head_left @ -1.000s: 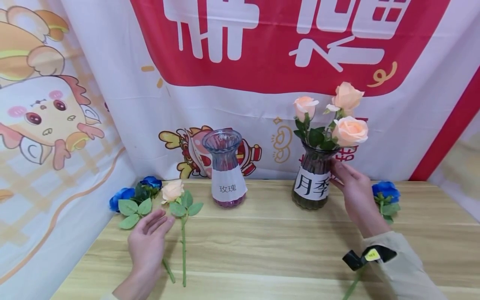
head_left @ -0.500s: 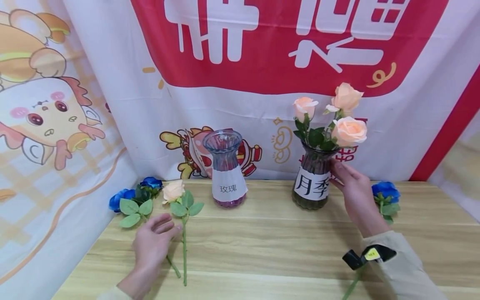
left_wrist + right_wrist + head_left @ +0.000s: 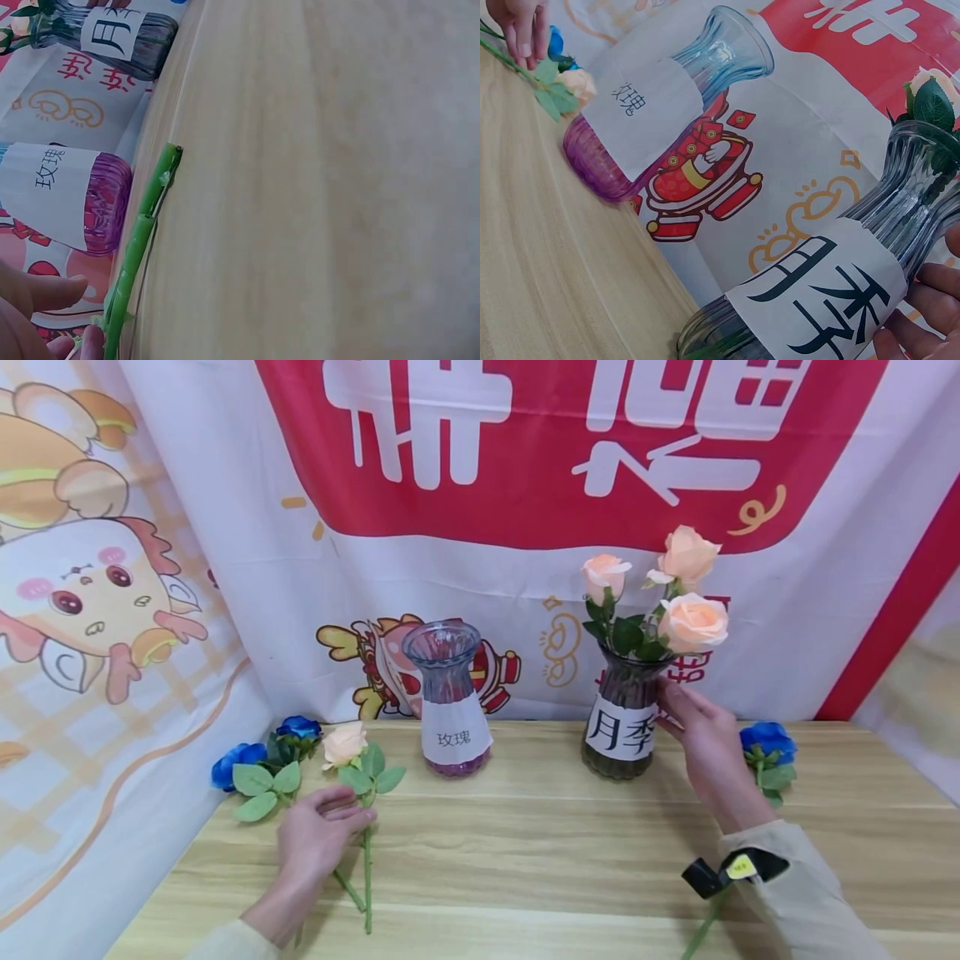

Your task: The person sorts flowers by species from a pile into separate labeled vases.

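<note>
My left hand [image 3: 318, 835] is at the stem of a peach rose [image 3: 347, 745] lying on the table. In the left wrist view, the thumb stands apart from the fingers [image 3: 91, 343], which are beside the green stem [image 3: 139, 244]. With my right hand [image 3: 708, 756] I hold the right side of a dark glass vase [image 3: 618, 764], whose white label bears black characters. Three peach roses [image 3: 693, 622] stand in it. Left of it is a blue-and-purple glass vase [image 3: 456, 727] with a white label, upright and without flowers.
Blue roses [image 3: 238, 766] with leaves lie at the table's left edge, beside the peach rose. Another blue rose [image 3: 768, 743] lies right of the dark vase, its stem partly under my right forearm. A printed cloth [image 3: 495, 568] hangs behind the wooden table [image 3: 517, 860].
My left hand has moved right, from beside the blue roses' leaves to the peach rose's stem. The right hand stays at the dark vase, and both vases stand where they were.
</note>
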Action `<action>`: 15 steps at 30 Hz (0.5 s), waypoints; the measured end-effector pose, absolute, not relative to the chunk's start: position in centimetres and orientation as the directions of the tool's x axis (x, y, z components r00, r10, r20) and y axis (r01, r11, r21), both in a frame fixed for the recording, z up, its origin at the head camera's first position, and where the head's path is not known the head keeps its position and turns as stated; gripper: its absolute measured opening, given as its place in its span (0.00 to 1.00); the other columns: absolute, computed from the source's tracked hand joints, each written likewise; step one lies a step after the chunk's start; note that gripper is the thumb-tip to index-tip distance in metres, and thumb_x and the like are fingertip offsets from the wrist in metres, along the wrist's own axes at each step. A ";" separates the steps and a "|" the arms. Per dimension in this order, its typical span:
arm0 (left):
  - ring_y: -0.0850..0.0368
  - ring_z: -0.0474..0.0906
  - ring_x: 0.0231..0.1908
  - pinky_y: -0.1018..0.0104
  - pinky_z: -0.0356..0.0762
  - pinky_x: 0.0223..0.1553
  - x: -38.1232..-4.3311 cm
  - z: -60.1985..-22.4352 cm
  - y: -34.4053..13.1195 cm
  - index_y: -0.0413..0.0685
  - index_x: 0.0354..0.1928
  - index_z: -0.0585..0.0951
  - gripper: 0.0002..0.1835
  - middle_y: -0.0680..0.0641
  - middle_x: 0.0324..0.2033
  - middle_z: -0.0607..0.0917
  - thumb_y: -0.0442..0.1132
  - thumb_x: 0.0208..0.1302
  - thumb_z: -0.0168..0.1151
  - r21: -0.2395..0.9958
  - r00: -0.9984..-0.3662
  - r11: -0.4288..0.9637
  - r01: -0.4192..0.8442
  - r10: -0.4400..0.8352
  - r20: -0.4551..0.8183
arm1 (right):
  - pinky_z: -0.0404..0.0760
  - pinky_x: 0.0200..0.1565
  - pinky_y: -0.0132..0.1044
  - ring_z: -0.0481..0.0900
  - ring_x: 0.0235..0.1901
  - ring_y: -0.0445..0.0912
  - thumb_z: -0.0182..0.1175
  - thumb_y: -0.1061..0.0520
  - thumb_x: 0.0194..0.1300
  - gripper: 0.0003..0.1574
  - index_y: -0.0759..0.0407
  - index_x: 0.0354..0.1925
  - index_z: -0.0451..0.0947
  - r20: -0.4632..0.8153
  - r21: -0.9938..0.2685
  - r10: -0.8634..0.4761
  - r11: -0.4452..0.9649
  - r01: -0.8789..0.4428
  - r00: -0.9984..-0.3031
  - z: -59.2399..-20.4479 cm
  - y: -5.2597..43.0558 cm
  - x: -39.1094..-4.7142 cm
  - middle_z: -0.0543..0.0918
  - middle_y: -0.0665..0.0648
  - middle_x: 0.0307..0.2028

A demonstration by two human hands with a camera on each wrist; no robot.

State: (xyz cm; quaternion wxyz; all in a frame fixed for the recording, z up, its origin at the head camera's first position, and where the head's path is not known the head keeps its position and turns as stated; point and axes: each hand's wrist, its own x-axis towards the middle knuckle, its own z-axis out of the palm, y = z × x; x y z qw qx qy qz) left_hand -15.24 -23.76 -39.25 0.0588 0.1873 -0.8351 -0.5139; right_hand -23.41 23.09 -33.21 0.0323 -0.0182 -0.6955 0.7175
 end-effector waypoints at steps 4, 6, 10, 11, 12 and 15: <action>0.41 0.88 0.58 0.62 0.89 0.53 -15.4 -39.2 -23.7 0.39 0.68 0.77 0.36 0.33 0.63 0.84 0.38 0.58 0.81 0.880 -0.928 0.406 -0.245 -0.360 -0.092 | 0.59 0.83 0.55 0.52 0.85 0.54 0.45 0.37 0.84 0.41 0.50 0.84 0.53 0.016 -1.000 0.066 -0.022 -0.018 -0.998 -33.2 23.1 -23.5 0.52 0.56 0.85; 0.41 0.87 0.58 0.60 0.89 0.55 -15.4 -39.2 -23.6 0.39 0.68 0.78 0.36 0.33 0.64 0.84 0.37 0.57 0.81 0.880 -0.929 0.407 -0.244 -0.359 -0.092 | 0.58 0.83 0.55 0.52 0.85 0.54 0.45 0.37 0.84 0.40 0.50 0.84 0.53 0.013 -1.000 0.064 -0.019 -0.015 -0.998 -33.2 23.1 -23.5 0.52 0.56 0.86; 0.41 0.88 0.57 0.51 0.86 0.62 -15.5 -39.3 -23.5 0.39 0.68 0.78 0.37 0.33 0.64 0.83 0.36 0.55 0.82 0.870 -0.932 0.428 -0.246 -0.352 -0.090 | 0.59 0.83 0.55 0.52 0.85 0.54 0.45 0.38 0.84 0.40 0.49 0.84 0.53 0.014 -1.000 0.064 -0.018 -0.015 -0.998 -33.2 23.1 -23.5 0.52 0.56 0.86; 0.40 0.88 0.57 0.49 0.84 0.63 -15.6 -39.3 -23.4 0.40 0.67 0.78 0.38 0.33 0.64 0.83 0.36 0.55 0.82 0.867 -0.932 0.434 -0.247 -0.350 -0.090 | 0.59 0.83 0.55 0.52 0.85 0.54 0.45 0.38 0.84 0.40 0.49 0.84 0.53 0.014 -1.000 0.064 -0.020 -0.016 -0.998 -33.2 23.1 -23.5 0.52 0.56 0.86; 0.40 0.88 0.57 0.47 0.83 0.64 -15.6 -39.3 -23.4 0.40 0.67 0.78 0.38 0.33 0.64 0.83 0.36 0.54 0.82 0.863 -0.933 0.441 -0.248 -0.348 -0.090 | 0.59 0.83 0.55 0.53 0.85 0.54 0.46 0.38 0.84 0.40 0.49 0.84 0.53 0.015 -1.000 0.065 -0.022 -0.016 -0.998 -33.2 23.2 -23.5 0.52 0.56 0.86; 0.40 0.88 0.56 0.42 0.80 0.66 -15.8 -39.4 -23.3 0.41 0.67 0.78 0.39 0.33 0.64 0.83 0.36 0.52 0.83 0.858 -0.935 0.450 -0.250 -0.342 -0.093 | 0.59 0.83 0.55 0.53 0.85 0.54 0.46 0.38 0.84 0.40 0.50 0.84 0.53 0.017 -1.000 0.068 -0.022 -0.019 -0.998 -33.3 23.2 -23.5 0.53 0.56 0.85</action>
